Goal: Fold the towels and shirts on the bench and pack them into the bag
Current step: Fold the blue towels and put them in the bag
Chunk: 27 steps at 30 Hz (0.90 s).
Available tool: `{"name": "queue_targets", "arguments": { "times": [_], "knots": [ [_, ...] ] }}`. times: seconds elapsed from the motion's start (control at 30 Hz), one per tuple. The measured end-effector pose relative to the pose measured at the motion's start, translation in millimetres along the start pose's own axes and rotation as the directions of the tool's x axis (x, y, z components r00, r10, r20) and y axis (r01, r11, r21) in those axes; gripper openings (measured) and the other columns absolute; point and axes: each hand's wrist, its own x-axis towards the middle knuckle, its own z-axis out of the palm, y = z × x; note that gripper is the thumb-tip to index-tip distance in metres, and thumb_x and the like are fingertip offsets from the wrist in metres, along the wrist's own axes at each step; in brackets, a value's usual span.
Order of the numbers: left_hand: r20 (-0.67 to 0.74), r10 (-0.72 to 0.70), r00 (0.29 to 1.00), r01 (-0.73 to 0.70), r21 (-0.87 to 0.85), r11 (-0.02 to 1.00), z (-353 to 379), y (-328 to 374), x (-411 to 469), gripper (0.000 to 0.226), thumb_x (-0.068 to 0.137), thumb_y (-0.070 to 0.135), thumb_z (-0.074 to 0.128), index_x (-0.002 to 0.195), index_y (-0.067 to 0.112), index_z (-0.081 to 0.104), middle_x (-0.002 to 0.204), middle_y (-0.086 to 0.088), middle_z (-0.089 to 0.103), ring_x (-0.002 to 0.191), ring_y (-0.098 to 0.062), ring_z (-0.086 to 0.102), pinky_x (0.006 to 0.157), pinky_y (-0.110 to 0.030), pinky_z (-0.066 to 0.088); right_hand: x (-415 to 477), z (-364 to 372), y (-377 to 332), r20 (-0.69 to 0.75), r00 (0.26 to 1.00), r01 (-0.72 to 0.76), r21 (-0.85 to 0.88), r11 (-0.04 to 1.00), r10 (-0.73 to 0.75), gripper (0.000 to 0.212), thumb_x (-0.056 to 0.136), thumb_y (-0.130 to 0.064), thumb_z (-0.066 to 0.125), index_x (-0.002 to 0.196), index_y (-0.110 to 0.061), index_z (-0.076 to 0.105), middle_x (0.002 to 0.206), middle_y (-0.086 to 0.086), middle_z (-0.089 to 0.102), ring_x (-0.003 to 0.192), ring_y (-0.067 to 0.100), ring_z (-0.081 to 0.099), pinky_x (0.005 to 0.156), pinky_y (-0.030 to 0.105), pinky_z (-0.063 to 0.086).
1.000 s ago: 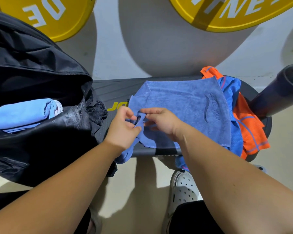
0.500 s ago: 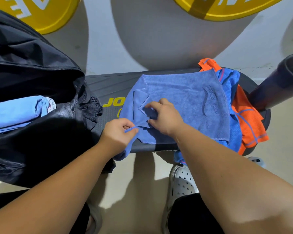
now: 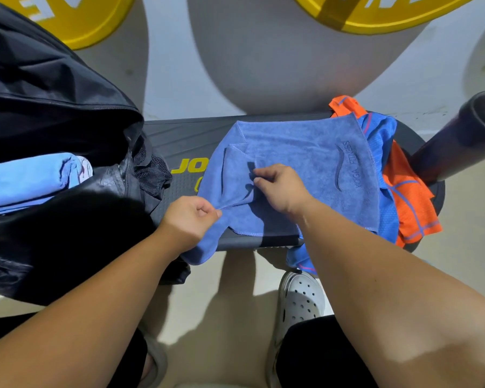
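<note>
Light-blue bundle (image 3: 25,177) already in bag (image 3: 53,107). My left hand (image 3: 189,217) and right hand (image 3: 280,189) each pinch the blue towel (image 3: 291,147), mid-fold on bench (image 3: 179,135); shirts (image 3: 409,203) not yet folded.

Black bench (image 3: 185,135): blue towel (image 3: 305,152), shirts (image 3: 409,200) at right end; bag (image 3: 53,93) possibly resting left.

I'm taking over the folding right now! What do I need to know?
Hands: left hand pinches the towel at its near edge; right hand pinches a fold in its middle.
The towel lies on the bench, over a blue shirt and an orange shirt.
Done: one folded light blue cloth in the bag.
Left: fold towel and both shirts, pack them.
</note>
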Motion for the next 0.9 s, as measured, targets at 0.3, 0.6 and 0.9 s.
{"name": "queue_targets", "arguments": {
  "times": [0.3,0.6,0.9],
  "knots": [
    [0.135,0.037,0.990,-0.062,0.185,0.981,-39.9,24.9,-15.6,0.021,0.089,0.021,0.066,0.070,0.019,0.056,0.065,0.006,0.051,0.064,-0.015,0.046,0.056,-0.025,0.034,8.9,-15.8,-52.2,0.034,0.975,-0.187,0.657,0.730,0.219,0.009,0.092,-0.012,0.067,0.100,-0.013,0.071,0.099,0.013,0.072,0.086,0.026,0.065,0.092,0.042,0.058],
    [-0.297,0.149,0.943,-0.030,0.371,0.928,-120.3,88.4,-50.8,0.017,0.083,0.020,0.067,0.072,0.018,0.054,0.066,0.002,0.058,0.063,-0.014,0.052,0.051,-0.022,0.036,32.7,-4.9,-167.9,0.274,0.954,-0.150,0.789,0.595,-0.122,0.034,0.101,-0.003,0.043,0.128,-0.009,0.063,0.096,0.001,0.063,0.084,0.018,0.064,0.090,0.036,0.049],
    [-0.266,0.195,0.944,-0.105,0.316,0.943,-119.0,128.0,-42.2,0.020,0.078,0.024,0.076,0.069,0.021,0.058,0.057,0.007,0.058,0.053,-0.001,0.051,0.046,-0.013,0.032,65.5,-52.2,-180.3,0.324,0.908,-0.065,0.734,0.676,-0.265,0.033,0.099,-0.013,0.048,0.126,-0.014,0.067,0.120,0.001,0.064,0.101,0.021,0.066,0.093,0.040,0.054]
  ]
}}
